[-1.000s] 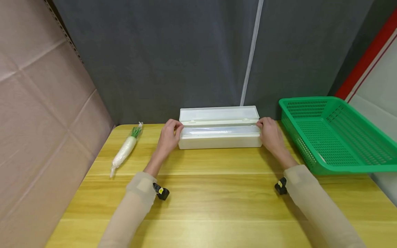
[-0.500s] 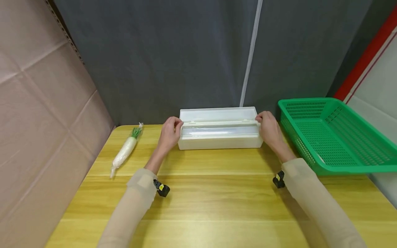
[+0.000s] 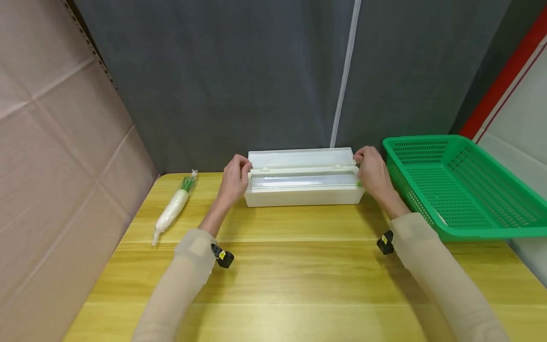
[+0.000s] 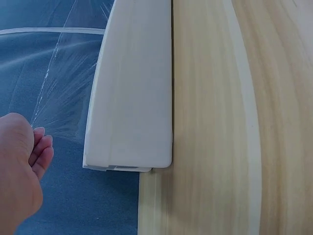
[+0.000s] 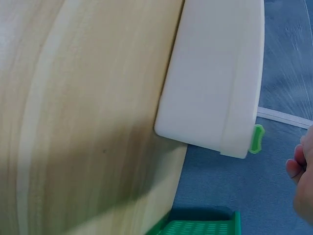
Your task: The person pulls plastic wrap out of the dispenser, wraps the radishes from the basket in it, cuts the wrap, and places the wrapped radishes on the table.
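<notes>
A white cling film dispenser box (image 3: 304, 195) stands on the wooden table with its lid (image 3: 301, 156) tipped back. Clear cling film (image 4: 66, 73) stretches above the box, its edge gathered at my left hand (image 3: 232, 179). That hand pinches the film between thumb and fingers, just off the box's left end. At the right end, my right hand (image 3: 372, 175) pinches the film's other corner, with faint creases showing near it in the right wrist view. A small green slide cutter (image 5: 256, 139) juts from the box's right end. A film roll seems to lie inside.
A film-wrapped white radish (image 3: 172, 209) with green stems lies to the left on the table (image 3: 299, 280). On the right sits a green slotted plastic basket (image 3: 491, 232), close to my right forearm. A dark grey curtain (image 3: 213, 85) hangs behind the box.
Both hands have risen a little from the box's ends, the right first, drawing the film up. The green slide cutter at the right end now shows. Radish and basket have stayed put.
</notes>
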The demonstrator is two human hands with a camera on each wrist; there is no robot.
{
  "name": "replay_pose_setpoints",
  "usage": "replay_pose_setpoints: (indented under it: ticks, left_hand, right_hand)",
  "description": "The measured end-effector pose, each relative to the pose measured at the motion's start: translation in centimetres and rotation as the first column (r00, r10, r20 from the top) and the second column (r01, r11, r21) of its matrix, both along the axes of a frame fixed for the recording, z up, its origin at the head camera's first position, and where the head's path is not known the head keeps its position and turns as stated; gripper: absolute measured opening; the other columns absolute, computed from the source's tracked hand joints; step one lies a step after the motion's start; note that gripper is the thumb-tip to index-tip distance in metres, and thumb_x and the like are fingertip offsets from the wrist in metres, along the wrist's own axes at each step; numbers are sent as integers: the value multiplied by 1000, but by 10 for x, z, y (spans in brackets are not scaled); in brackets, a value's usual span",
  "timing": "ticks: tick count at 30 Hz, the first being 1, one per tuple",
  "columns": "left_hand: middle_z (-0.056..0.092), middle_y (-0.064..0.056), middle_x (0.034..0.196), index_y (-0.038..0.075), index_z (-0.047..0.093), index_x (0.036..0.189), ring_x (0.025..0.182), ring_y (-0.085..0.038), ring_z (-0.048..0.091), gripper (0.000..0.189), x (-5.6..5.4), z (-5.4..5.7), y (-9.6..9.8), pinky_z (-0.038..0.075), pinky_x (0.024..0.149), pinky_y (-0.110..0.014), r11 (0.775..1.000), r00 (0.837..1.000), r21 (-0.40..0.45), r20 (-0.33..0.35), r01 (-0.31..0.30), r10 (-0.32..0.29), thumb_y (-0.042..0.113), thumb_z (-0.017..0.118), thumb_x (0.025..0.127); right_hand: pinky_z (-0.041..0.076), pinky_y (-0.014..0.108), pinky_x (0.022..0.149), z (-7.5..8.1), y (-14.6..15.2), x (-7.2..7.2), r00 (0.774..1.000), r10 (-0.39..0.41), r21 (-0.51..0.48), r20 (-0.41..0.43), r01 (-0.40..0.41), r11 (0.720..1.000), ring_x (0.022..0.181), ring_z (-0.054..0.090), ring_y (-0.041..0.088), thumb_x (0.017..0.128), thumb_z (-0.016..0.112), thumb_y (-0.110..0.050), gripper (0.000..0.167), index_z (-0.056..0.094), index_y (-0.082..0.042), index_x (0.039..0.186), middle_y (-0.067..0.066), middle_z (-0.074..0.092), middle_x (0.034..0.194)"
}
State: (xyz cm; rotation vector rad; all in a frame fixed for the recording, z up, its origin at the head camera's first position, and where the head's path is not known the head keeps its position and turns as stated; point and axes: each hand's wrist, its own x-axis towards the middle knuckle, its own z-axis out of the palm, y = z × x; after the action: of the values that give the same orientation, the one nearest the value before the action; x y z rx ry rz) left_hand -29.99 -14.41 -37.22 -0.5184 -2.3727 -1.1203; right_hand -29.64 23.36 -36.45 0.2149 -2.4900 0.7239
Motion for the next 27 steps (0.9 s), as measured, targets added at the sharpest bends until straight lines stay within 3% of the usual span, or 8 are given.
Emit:
replay_pose_setpoints:
  ticks: [4, 10, 18, 27]
  left_hand:
    - [58, -16, 96, -3, 53, 108, 85, -28, 56, 11, -1, 4, -1, 49, 74, -36, 1000, 1000, 3, -3, 9, -9, 8, 51, 106]
    - [58, -16, 95, -4, 52, 107, 83, -29, 56, 10, -3, 10, 0, 49, 75, -37, 1000, 998, -5, -59, 14, -14, 6, 50, 106]
    - [56, -17, 93, -4, 50, 104, 81, -30, 54, 8, -4, 24, 1, 46, 73, -37, 999, 995, 3, -91, 41, -40, 4, 48, 106]
    - [53, -17, 94, -4, 48, 106, 84, -31, 52, 10, -3, 45, 1, 45, 76, -39, 999, 996, -18, -73, 48, -49, 6, 46, 107]
  right_hand:
    - [47, 56, 88, 5, 0, 0, 1000, -1, -11, -26, 1, 1000, 95, 54, 42, 105, 50, -3, 14, 57, 8, 103, 25, 54, 100]
    - [47, 55, 87, 14, 0, 0, 999, -4, -23, -49, 3, 1000, 95, 54, 41, 105, 49, -4, 14, 57, 7, 103, 24, 55, 100]
    - [47, 55, 87, 26, 0, 3, 1000, -11, -17, -11, 11, 1000, 96, 52, 41, 105, 46, 0, 11, 54, 7, 107, 25, 53, 105]
    - [47, 55, 80, 39, 3, 0, 989, 17, 1, -150, -17, 1000, 90, 53, 44, 105, 47, -1, 15, 54, 11, 104, 27, 53, 97]
